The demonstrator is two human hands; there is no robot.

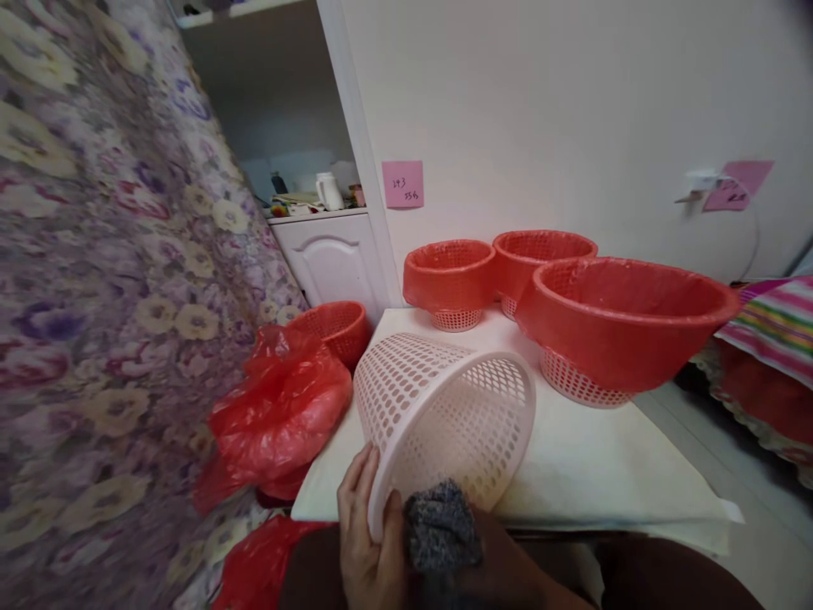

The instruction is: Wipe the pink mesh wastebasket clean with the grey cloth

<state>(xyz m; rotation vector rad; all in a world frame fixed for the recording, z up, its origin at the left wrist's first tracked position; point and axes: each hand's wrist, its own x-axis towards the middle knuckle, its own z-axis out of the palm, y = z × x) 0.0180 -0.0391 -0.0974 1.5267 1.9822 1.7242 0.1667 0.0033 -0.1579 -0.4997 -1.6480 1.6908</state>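
Note:
A pale pink plastic basket [406, 381] with a mesh of holes lies tipped on its side on the white-covered table, its mouth facing me. My left hand [368, 525] pinches the near left rim, thumb inside and fingers outside. Dark grey speckled cloth [443, 524] is bunched in my right hand [499, 563], against the lower inside of the basket near the rim. The right hand's fingers are mostly hidden behind the cloth and blurred.
Several baskets wrapped in red plastic bags stand along the table's back and right, the largest red-bagged basket [635, 326] nearest. At the left are crumpled red bags [279, 415] and another red basket [343, 326]. A floral curtain [114, 296] hangs along the left side.

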